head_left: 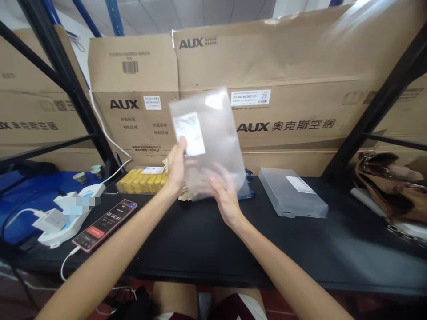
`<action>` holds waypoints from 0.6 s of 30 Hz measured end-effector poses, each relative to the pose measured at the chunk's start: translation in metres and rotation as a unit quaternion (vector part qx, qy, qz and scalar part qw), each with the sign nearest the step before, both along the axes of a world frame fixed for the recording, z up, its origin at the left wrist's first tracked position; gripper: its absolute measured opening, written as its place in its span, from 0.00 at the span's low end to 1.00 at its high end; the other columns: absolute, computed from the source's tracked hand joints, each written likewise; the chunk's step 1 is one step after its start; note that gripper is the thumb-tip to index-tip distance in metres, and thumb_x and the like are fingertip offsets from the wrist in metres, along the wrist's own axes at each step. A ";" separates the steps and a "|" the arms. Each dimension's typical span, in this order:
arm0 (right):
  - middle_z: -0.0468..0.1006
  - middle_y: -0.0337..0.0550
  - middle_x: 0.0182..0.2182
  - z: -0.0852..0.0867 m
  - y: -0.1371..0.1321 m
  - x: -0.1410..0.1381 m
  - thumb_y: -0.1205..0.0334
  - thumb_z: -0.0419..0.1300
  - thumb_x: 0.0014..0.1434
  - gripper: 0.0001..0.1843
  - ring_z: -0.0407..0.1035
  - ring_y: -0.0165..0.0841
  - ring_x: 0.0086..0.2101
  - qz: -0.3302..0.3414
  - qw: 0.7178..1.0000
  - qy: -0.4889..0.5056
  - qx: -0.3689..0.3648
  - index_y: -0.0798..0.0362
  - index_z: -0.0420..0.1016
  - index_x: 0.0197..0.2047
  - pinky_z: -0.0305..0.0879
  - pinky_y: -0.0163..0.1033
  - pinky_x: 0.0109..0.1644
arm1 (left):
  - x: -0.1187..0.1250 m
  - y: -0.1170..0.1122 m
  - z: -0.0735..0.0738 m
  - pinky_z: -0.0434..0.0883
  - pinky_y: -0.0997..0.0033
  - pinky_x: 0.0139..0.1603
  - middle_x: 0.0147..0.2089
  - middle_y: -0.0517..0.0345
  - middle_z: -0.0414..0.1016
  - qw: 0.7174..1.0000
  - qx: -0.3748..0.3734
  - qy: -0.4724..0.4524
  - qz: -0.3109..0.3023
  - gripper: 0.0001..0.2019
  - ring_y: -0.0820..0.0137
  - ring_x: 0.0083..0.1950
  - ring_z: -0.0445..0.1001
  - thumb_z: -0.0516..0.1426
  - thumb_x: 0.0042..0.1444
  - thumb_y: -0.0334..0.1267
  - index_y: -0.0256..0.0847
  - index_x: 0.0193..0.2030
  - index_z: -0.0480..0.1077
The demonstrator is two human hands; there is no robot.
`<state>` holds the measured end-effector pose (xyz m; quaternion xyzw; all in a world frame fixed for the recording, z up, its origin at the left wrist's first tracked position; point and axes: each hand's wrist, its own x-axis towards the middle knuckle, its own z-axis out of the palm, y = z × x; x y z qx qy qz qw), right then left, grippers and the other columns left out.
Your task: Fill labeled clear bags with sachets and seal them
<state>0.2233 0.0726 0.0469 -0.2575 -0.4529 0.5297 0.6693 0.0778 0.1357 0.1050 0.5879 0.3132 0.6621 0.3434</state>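
Note:
A translucent frosted plastic case (222,129) is held up above the black table (200,240), slightly blurred. A white label (191,138) lies on its front at the left. My left hand (175,166) grips its left edge, thumb over the label. At the lower right, my right hand (228,200) holds it with the thumb in front, and the other fingers show dimly through the plastic. A similar frosted plastic case (290,195) with a white label lies flat on the table to the right.
Yellow items in a clear pack (142,181) lie back left. A blue packet (247,191) and beige material (184,194) are partly hidden behind the held case. Left are a phone (105,226) and power strip (71,218); right, a brown bag (393,186). Cardboard (207,66) lines the back.

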 end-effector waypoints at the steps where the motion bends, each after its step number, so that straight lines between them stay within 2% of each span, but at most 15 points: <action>1: 0.87 0.48 0.51 0.002 -0.009 0.008 0.45 0.79 0.52 0.33 0.83 0.46 0.49 -0.019 1.000 0.005 -0.007 0.49 0.80 0.57 0.87 0.49 0.45 | -0.001 -0.016 -0.011 0.78 0.41 0.60 0.63 0.44 0.81 0.999 -0.028 0.016 -0.027 0.38 0.46 0.62 0.82 0.50 0.68 0.74 0.47 0.70 0.71; 3: 0.88 0.48 0.41 0.005 -0.028 0.035 0.46 0.79 0.51 0.25 0.84 0.45 0.40 -0.072 0.996 0.018 -0.043 0.52 0.84 0.46 0.86 0.47 0.39 | -0.019 -0.042 -0.030 0.76 0.40 0.64 0.61 0.45 0.83 0.990 -0.034 0.124 -0.061 0.35 0.46 0.62 0.81 0.46 0.72 0.70 0.47 0.66 0.75; 4: 0.88 0.48 0.40 0.007 -0.038 0.053 0.47 0.79 0.50 0.23 0.83 0.43 0.37 -0.111 0.991 0.028 -0.062 0.53 0.85 0.43 0.85 0.45 0.36 | -0.035 -0.050 -0.037 0.73 0.40 0.68 0.62 0.45 0.83 0.976 -0.012 0.210 -0.046 0.32 0.47 0.64 0.80 0.45 0.74 0.66 0.47 0.63 0.78; 5: 0.89 0.48 0.41 0.009 -0.047 0.075 0.47 0.77 0.52 0.22 0.84 0.43 0.37 -0.129 0.987 0.030 -0.095 0.52 0.86 0.44 0.84 0.43 0.35 | -0.054 -0.054 -0.043 0.68 0.41 0.72 0.64 0.46 0.82 0.952 0.019 0.304 -0.003 0.28 0.47 0.67 0.77 0.48 0.74 0.62 0.47 0.62 0.78; 7: 0.89 0.50 0.43 0.014 -0.061 0.121 0.49 0.74 0.55 0.17 0.85 0.43 0.37 -0.164 0.973 0.022 -0.159 0.48 0.86 0.45 0.83 0.42 0.32 | -0.098 -0.049 -0.053 0.63 0.36 0.74 0.63 0.43 0.82 0.873 0.059 0.467 0.129 0.23 0.42 0.69 0.74 0.56 0.70 0.58 0.45 0.59 0.79; 8: 0.90 0.51 0.44 0.017 -0.066 0.143 0.51 0.73 0.56 0.14 0.85 0.44 0.38 -0.193 0.964 0.016 -0.181 0.47 0.86 0.44 0.82 0.42 0.32 | -0.119 -0.041 -0.057 0.63 0.32 0.73 0.64 0.39 0.81 0.822 0.058 0.537 0.181 0.23 0.38 0.70 0.73 0.58 0.67 0.56 0.42 0.59 0.79; 9: 0.90 0.54 0.46 0.020 -0.069 0.163 0.53 0.71 0.57 0.11 0.86 0.45 0.38 -0.226 0.953 0.009 -0.200 0.46 0.87 0.42 0.82 0.42 0.32 | -0.138 -0.030 -0.060 0.62 0.30 0.72 0.68 0.35 0.78 0.773 0.052 0.598 0.207 0.26 0.35 0.72 0.70 0.61 0.64 0.53 0.40 0.64 0.77; 10: 0.89 0.57 0.48 0.022 -0.070 0.180 0.53 0.70 0.59 0.08 0.86 0.46 0.39 -0.260 0.940 -0.003 -0.221 0.46 0.86 0.39 0.81 0.43 0.31 | -0.153 -0.019 -0.064 0.62 0.30 0.72 0.73 0.32 0.73 0.734 0.049 0.643 0.214 0.32 0.34 0.76 0.66 0.64 0.61 0.51 0.38 0.69 0.73; 12: 0.87 0.64 0.52 0.024 -0.069 0.204 0.52 0.68 0.61 0.09 0.87 0.49 0.40 -0.293 0.916 -0.019 -0.272 0.46 0.87 0.37 0.78 0.45 0.29 | -0.174 0.005 -0.070 0.58 0.33 0.75 0.80 0.32 0.64 0.682 0.057 0.706 0.182 0.39 0.36 0.81 0.58 0.65 0.59 0.45 0.39 0.76 0.65; 13: 0.86 0.68 0.54 0.023 -0.068 0.212 0.49 0.68 0.61 0.12 0.87 0.51 0.41 -0.288 0.912 -0.028 -0.291 0.47 0.88 0.37 0.77 0.45 0.28 | -0.180 0.016 -0.071 0.58 0.34 0.76 0.81 0.35 0.62 0.668 0.062 0.725 0.153 0.40 0.39 0.82 0.58 0.64 0.58 0.40 0.41 0.78 0.64; 15: 0.83 0.76 0.57 0.014 -0.068 0.223 0.41 0.69 0.58 0.20 0.87 0.55 0.42 -0.246 0.918 -0.045 -0.309 0.50 0.90 0.38 0.75 0.46 0.25 | -0.187 0.032 -0.071 0.64 0.43 0.74 0.79 0.40 0.66 0.659 0.065 0.742 0.101 0.38 0.46 0.79 0.65 0.63 0.59 0.37 0.47 0.78 0.65; 18: 0.80 0.84 0.57 -0.013 -0.078 0.229 0.31 0.72 0.50 0.31 0.84 0.53 0.31 -0.178 0.926 -0.073 -0.324 0.52 0.91 0.36 0.67 0.46 0.18 | -0.193 0.044 -0.059 0.70 0.56 0.67 0.72 0.48 0.77 0.663 0.069 0.742 0.070 0.35 0.53 0.72 0.75 0.63 0.59 0.38 0.56 0.75 0.68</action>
